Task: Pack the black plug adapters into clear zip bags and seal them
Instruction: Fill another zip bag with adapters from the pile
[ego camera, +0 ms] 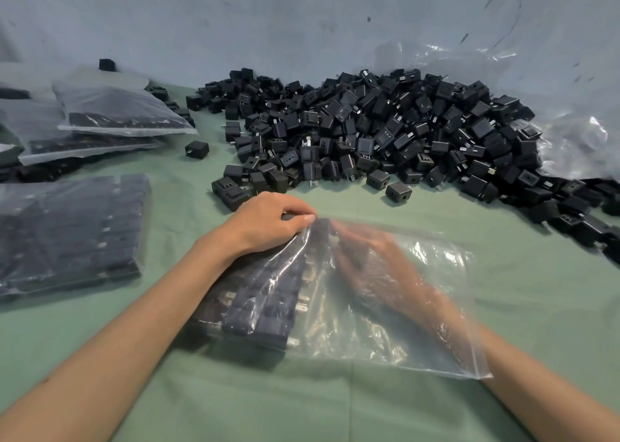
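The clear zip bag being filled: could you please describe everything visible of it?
The clear zip bag is thin, glossy, wrinkled plastic lying on the green cloth. Rows of black plug adapters fill its left part; the right part holds none. It is unsealed: the right hand reaches inside, blurred through the film. The left hand pinches its far edge.

Open cloth (543, 294) runs right of the bag (446, 274) and along the near edge — the adapter pile (385, 133) walls off the far side, and filled bags (67, 237) crowd the left.
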Tool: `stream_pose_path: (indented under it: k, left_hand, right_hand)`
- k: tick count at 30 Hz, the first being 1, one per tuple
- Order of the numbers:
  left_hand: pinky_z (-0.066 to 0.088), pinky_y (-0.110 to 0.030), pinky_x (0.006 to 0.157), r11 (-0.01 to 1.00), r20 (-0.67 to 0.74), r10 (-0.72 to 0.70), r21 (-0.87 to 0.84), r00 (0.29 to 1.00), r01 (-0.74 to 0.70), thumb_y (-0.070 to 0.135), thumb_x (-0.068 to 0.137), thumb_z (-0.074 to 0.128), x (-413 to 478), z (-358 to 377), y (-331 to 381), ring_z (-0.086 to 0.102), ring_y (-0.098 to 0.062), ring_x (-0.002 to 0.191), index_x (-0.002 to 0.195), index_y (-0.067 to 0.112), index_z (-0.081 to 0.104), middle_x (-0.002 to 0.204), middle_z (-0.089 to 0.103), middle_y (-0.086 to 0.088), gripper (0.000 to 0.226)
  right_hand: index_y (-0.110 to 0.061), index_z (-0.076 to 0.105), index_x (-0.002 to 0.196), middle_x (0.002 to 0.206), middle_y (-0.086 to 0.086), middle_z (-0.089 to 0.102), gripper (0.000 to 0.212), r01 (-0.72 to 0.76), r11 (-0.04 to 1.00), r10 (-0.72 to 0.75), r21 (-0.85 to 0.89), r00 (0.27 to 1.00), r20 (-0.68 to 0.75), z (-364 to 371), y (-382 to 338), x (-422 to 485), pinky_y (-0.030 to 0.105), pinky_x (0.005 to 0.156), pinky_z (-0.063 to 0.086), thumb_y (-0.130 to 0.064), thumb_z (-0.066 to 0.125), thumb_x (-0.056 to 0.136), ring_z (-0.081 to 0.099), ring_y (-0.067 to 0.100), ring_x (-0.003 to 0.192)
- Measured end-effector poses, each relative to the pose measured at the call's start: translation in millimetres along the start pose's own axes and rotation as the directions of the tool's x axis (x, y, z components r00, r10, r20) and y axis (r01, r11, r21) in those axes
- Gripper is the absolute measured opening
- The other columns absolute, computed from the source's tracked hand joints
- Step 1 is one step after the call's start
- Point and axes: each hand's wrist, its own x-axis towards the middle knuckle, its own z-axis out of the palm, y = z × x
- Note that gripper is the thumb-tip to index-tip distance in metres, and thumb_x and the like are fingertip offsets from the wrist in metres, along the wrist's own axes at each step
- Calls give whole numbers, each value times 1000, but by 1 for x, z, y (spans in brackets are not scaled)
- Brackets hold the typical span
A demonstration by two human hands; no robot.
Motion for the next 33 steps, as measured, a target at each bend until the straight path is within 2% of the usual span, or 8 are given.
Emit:
stream_pose_path:
  k: [2, 13, 17, 22, 24, 27, 30, 33]
  left_hand:
    - [43, -36, 100, 998, 27, 57, -1, 998, -57, 32, 92, 60, 0, 1, 3, 58, -5, 105, 107, 29, 72, 107, 66, 16, 19]
    - [44, -37, 97, 984, 69, 162, 67, 984, -166, 27, 95, 56, -1, 13, 20, 57, -13, 106, 117, 18, 68, 112, 66, 6, 27]
    - [44, -33, 96, 995, 11, 89, 35, 996, -89, 32, 95, 54, -2, 14, 20, 58, -10, 109, 115, 23, 68, 114, 67, 9, 25]
    - [33, -28, 72, 949, -113, -16, 311, 993, 51, 45, 94, 48, -2, 14, 16, 59, -16, 100, 103, 36, 70, 104, 69, 10, 25]
    - [38, -28, 76, 964, -82, -41, 260, 996, 61, 43, 94, 48, -1, 12, 16, 59, -15, 99, 100, 35, 71, 101, 70, 11, 25]
    - [47, -36, 89, 987, -18, -60, 148, 998, 62, 37, 97, 47, 0, 9, 14, 61, -17, 93, 93, 28, 73, 94, 72, 3, 29]
    - [46, -39, 91, 987, 2, -74, 141, 997, 73, 36, 98, 44, 2, 8, 11, 62, -20, 95, 93, 20, 73, 95, 72, -3, 34]
    - [44, -36, 91, 990, 19, -103, 100, 994, 101, 34, 99, 40, 3, 7, 10, 60, -19, 98, 98, 23, 73, 100, 71, 0, 35]
  right_hand:
    - [-5, 62, 122, 99, 16, 71, 35, 300, 952, -301, -60, 954, -12, -12, 22, -2, 46, 71, 59, -12, 56, 88, 69, 33, 85]
    - [-4, 50, 133, 116, 13, 61, 42, 421, 864, -402, -277, 907, 126, -14, 44, 7, 41, 85, 51, -6, 54, 91, 60, 28, 100]
    - [-18, 46, 140, 110, 1, 68, 55, 372, 896, -374, -243, 927, 41, -13, 45, 4, 34, 72, 54, -5, 56, 87, 65, 21, 83]
    - [-24, 42, 144, 93, -14, 58, 58, 424, 861, -431, -282, 902, 41, -9, 46, 5, 22, 62, 52, -6, 52, 90, 51, 8, 64]
    - [-17, 43, 144, 108, 6, 65, 49, 429, 859, -424, -279, 902, 80, -11, 48, 4, 35, 84, 57, -28, 23, 100, 65, 26, 90]
    - [-13, 33, 147, 149, 9, 41, 72, 488, 835, -456, -253, 872, 176, -8, 53, 10, 33, 113, 24, -41, -3, 92, 41, 25, 136]
    - [-10, 34, 147, 150, 7, 39, 58, 503, 834, -475, -228, 864, 168, -8, 53, 14, 32, 113, 19, -5, 36, 89, 44, 12, 133]
    - [-10, 48, 138, 131, 7, 59, 59, 501, 825, -479, -263, 866, 145, -6, 57, 11, 28, 99, 43, -7, 49, 79, 58, 5, 115]
